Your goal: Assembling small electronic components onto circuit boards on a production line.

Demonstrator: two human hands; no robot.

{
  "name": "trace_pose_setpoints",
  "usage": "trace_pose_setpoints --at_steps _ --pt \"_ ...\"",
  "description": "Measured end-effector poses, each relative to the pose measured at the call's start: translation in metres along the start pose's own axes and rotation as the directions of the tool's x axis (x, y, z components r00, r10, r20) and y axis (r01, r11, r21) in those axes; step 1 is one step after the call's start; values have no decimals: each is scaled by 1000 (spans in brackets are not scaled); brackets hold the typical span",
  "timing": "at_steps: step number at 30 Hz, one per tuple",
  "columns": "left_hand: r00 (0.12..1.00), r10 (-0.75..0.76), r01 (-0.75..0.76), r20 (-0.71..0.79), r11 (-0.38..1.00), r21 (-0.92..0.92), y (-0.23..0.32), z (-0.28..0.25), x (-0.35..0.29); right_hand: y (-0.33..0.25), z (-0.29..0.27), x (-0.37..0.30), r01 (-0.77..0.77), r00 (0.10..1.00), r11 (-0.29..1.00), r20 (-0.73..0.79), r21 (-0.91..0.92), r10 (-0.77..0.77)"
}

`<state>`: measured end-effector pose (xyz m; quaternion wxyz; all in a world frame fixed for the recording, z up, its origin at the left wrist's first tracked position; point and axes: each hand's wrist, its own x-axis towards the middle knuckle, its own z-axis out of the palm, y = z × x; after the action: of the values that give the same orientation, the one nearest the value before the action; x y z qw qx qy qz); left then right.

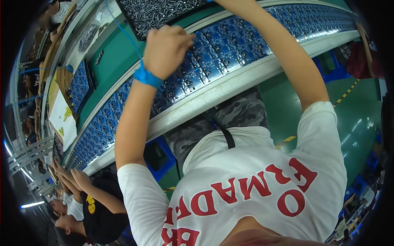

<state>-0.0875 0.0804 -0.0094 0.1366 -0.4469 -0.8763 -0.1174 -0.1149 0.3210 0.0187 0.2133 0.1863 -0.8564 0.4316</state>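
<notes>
My left hand [166,51], with a blue wrist strap [147,78] and cord, hovers over a long row of blue circuit boards [205,57]. Its fingers are curled together and slightly blurred; whatever they hold, if anything, is hidden. Just beyond it lies a black tray [141,37] heaped with small dark cylindrical parts [158,14]. My right forearm [279,39] reaches across the boards toward the far side of that tray, and the hand itself is cut off by the upper edge.
A pale rail [217,92] edges the line in front of me. At left are stacked boards [80,88], a white sheet with yellow parts [63,117] and loose dark parts [99,57]. Other people sit along the line, one in black [102,209] at left, another's arm [363,39] at far right.
</notes>
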Motion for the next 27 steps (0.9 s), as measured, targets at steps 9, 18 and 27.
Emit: trace_pose_setpoints --at_steps 9,18,27 --pt "918 -313 375 -241 883 281 -109 14 1 -26 13 -54 50 820 996 572 -67 -3" --pt "845 -398 485 -357 852 199 -63 -4 10 -17 25 -55 225 831 943 554 -243 -56" --pt "909 -379 322 -170 901 -291 -27 -4 -11 -17 27 -56 234 825 937 563 -257 -52"
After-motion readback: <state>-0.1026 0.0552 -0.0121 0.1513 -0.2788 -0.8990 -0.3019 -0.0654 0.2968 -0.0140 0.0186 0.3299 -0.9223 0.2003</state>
